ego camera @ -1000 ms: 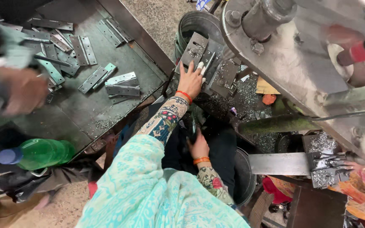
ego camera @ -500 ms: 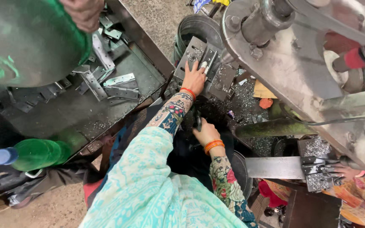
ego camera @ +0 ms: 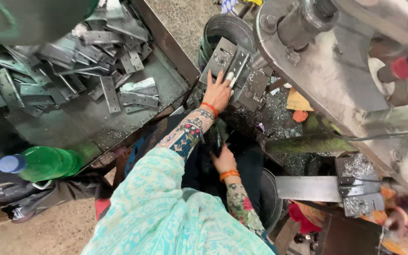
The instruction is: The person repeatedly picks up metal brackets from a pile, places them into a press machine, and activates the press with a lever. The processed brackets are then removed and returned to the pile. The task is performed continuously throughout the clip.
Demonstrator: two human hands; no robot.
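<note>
Both of my hands down by the big grey metal press machine (ego camera: pixel 336 71), one on the plates.

Largest first: the dark steel tray (ego camera: pixel 166 80) on my left holds a heap of flat punched metal strips (ego camera: pixel 72 52), too many to count. One round grey metal bucket (ego camera: pixel 223 28) sits behind three or so flat grey punched plates (ego camera: pixel 232 63). My left hand (ego camera: pixel 218 92) lies on those plates, fingers spread flat. My right hand (ego camera: pixel 223 160) is low by my lap, can't tell its grip. One green plastic bottle with a blue cap (ego camera: pixel 43 163) lies near the tray.
</note>
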